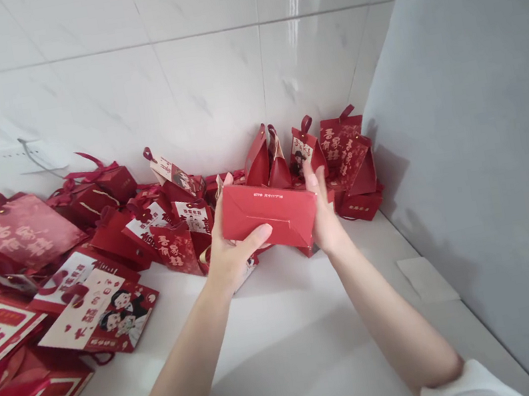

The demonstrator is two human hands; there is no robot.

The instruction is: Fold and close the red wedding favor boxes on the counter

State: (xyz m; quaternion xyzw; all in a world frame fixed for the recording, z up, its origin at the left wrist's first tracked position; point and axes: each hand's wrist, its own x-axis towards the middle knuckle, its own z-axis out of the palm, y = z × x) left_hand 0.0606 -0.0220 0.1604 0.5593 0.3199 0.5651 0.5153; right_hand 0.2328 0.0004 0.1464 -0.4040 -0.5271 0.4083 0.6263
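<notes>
Red box (279, 209) bridges left grip (230, 254) and right grip (327, 222)

Tiled room (213, 71) – piled gift boxes (126, 315)

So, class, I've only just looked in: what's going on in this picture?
A person is holding a red box up over a white table, with a face bearing small white print towards the camera. The left hand grips the left end, thumb across that face; the right hand is at the other end. Other red gift boxes stand and lie along the tiled wall and crowd the table's left side.
</notes>
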